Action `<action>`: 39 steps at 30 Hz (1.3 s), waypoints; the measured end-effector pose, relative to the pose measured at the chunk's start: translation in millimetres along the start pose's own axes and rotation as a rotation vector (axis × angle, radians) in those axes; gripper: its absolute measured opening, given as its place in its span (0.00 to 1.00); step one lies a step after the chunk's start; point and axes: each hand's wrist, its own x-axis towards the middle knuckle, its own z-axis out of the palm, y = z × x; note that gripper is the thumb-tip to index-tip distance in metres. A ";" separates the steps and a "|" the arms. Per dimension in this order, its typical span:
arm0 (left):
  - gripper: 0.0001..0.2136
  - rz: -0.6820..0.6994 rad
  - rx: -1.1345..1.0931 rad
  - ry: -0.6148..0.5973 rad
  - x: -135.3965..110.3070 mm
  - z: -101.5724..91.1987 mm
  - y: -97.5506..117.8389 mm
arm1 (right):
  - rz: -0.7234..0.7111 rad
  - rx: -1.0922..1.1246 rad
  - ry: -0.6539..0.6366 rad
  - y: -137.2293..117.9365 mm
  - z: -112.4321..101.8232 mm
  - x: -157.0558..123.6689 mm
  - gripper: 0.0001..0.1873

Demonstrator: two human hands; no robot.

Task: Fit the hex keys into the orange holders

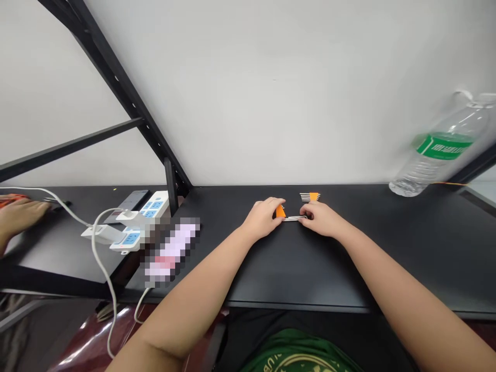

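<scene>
My left hand [265, 218] is closed with its fingers around a small orange holder [280, 211], low over the black tabletop. Thin silver rods [295, 218], which look like hex keys, reach from this holder across to my right hand [322, 219]. The fingers of that hand are bent and pinch the rods' far end. Just behind the right hand lies a second orange holder [314, 196] with several thin silver rods [305, 197] sticking out to its left. My fingers hide part of the first holder and the rod ends.
To the left are a blurred-out phone [170, 253], a white power strip [153, 212] with chargers and cables, and a dark phone [129, 201]. A large water bottle [437, 150] stands at the back right. Another person's hand [27, 214] rests at the far left, beyond the black frame [127, 93].
</scene>
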 end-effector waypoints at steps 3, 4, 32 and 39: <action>0.24 -0.012 -0.017 -0.004 0.3 0.2 -0.1 | -0.018 -0.044 -0.020 -5.0 4.4 -3.3 0.06; 0.24 -0.011 -0.023 -0.004 0.2 0.4 -0.1 | -0.022 -0.056 -0.021 -6.3 5.1 -3.8 0.06; 0.32 -0.076 -0.044 0.008 -0.8 1.5 -4.1 | 0.022 0.011 -0.003 3.6 -0.1 2.6 0.06; 0.31 -0.029 -0.082 0.027 -1.2 2.6 2.9 | -0.089 -0.048 0.110 -18.4 3.6 -4.5 0.07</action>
